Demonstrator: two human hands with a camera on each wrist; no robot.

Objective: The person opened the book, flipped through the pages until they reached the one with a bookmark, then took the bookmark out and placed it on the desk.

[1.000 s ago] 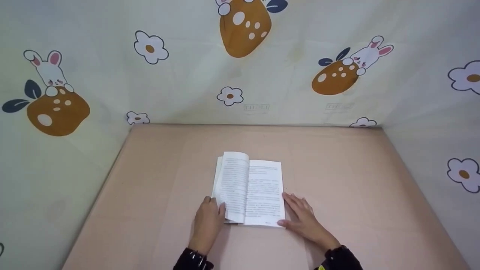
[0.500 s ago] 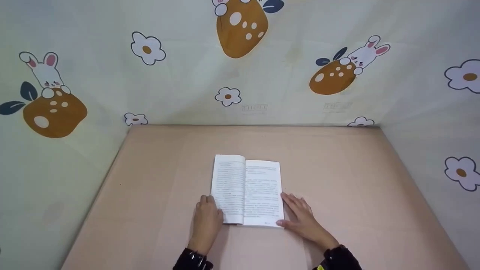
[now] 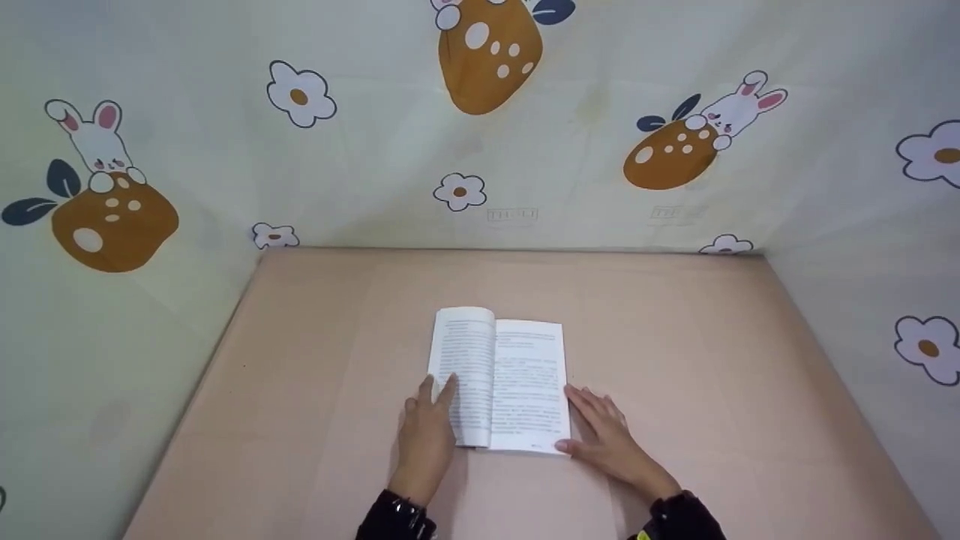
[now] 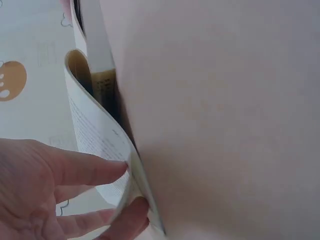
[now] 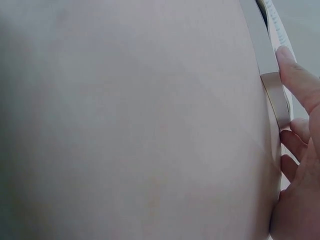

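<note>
A paperback book lies open on the table, its printed pages facing up. The left stack of pages bulges near the spine. My left hand is at the lower left of the book, two fingers reaching up over that side. In the left wrist view, the left hand pinches the bent pages between thumb and finger. My right hand holds the lower right edge, thumb on the page corner. The right wrist view has its thumb on top and the other fingers along the book's side.
A beige tabletop surrounds the book. Behind it and at both sides hang pale curtains printed with rabbits, orange fruit and flowers. Dark shiny sleeves cover both wrists.
The left pages, first fanned apart, have come together, flattened, then bulged slightly again. My left hand has shifted right, its fingers extending up over the page. The right hand stays in place.
</note>
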